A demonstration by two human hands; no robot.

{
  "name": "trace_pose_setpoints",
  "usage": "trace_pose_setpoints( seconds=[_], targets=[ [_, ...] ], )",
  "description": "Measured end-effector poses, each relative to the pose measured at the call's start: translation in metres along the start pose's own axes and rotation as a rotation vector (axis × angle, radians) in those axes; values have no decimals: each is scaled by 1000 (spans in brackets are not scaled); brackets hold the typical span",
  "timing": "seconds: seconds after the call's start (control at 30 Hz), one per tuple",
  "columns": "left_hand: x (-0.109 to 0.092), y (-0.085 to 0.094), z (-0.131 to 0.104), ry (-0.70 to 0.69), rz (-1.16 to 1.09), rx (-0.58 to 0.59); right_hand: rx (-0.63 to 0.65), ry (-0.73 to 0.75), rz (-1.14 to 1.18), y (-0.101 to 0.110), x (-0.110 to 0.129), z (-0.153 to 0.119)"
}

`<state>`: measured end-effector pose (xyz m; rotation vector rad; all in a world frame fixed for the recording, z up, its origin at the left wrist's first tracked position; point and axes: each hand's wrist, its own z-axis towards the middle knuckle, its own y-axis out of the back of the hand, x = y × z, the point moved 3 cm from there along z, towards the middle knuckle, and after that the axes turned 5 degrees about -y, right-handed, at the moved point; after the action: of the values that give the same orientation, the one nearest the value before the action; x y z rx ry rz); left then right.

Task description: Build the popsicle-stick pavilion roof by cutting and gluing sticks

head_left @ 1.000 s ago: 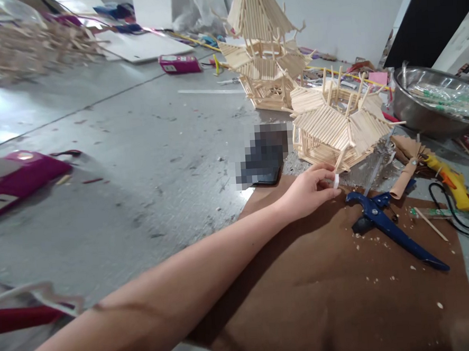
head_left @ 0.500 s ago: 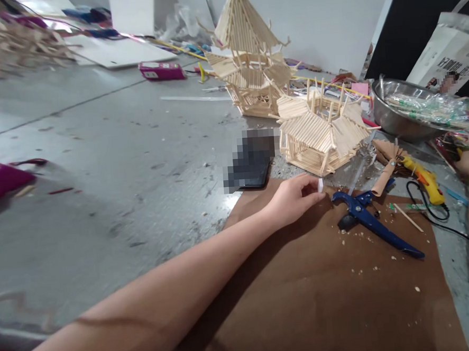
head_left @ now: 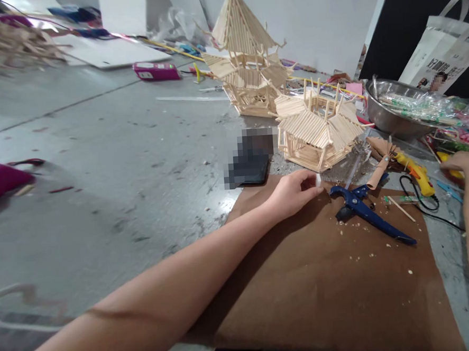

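My right hand [head_left: 467, 164] newly joins in at a yellow thing [head_left: 456, 174], grip unclear, while my left hand [head_left: 293, 194] pinches a white piece [head_left: 318, 180].

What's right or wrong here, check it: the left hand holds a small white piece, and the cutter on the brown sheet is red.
Wrong colour: in the head view, the cutter on the brown sheet is blue, not red. The left hand does hold a small white piece.

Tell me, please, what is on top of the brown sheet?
On the brown sheet lie a blue cutter, a thin stick, a wrapper and pale crumbs. What the cutter, left hand and forearm cover cannot be seen.
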<state>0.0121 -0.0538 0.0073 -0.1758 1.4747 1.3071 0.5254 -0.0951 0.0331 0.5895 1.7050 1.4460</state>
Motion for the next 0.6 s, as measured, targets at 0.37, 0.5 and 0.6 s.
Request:
trace_pose_setpoints(
  seconds=[0.37, 0.5, 0.6],
  targets=[
    [-14, -4, -8, -108, 85, 68, -91, 53, 69, 9, -20, -62],
    [-15, -6, -9, -109, 92, 72, -101, 158, 117, 9, -23, -84],
    [-12, -7, -8, -106, 103, 52, -138, 208, 161, 13, -20, -102]
  ],
)
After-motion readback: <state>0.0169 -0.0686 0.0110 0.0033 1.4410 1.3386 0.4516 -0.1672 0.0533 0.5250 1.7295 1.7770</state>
